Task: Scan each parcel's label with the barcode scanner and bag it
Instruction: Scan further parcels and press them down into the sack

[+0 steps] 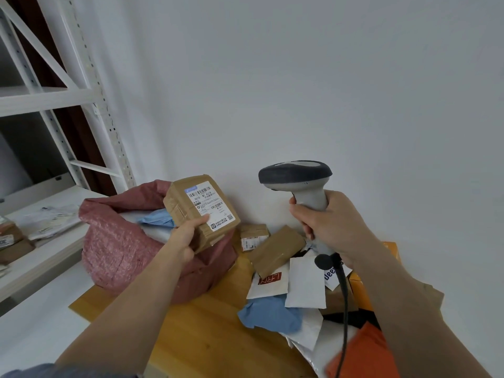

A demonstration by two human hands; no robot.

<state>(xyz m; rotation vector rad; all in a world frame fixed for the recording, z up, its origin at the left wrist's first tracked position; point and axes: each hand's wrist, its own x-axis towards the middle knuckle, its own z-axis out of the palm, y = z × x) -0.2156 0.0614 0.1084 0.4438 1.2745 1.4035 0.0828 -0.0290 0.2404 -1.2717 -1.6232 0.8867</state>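
My left hand point(188, 236) grips a small brown cardboard parcel point(188, 207) by its lower corner, thumb on the white barcode label point(210, 204), which faces me. The parcel hangs above the open mouth of a pink woven bag point(117, 249) that holds a blue parcel and a white one. My right hand point(330, 227) holds the grey barcode scanner point(296, 177) by its handle, upright, its dark head level with the parcel and to its right. The scanner's black cable point(344, 301) drops toward me.
A heap of parcels lies on the wooden table point(207, 331): two brown boxes point(276, 249), white mailers point(305, 285), a blue bag point(270, 312), orange packets point(362, 350). White metal shelving point(68, 91) stands at left, with more parcels on its lower shelf point(41, 222).
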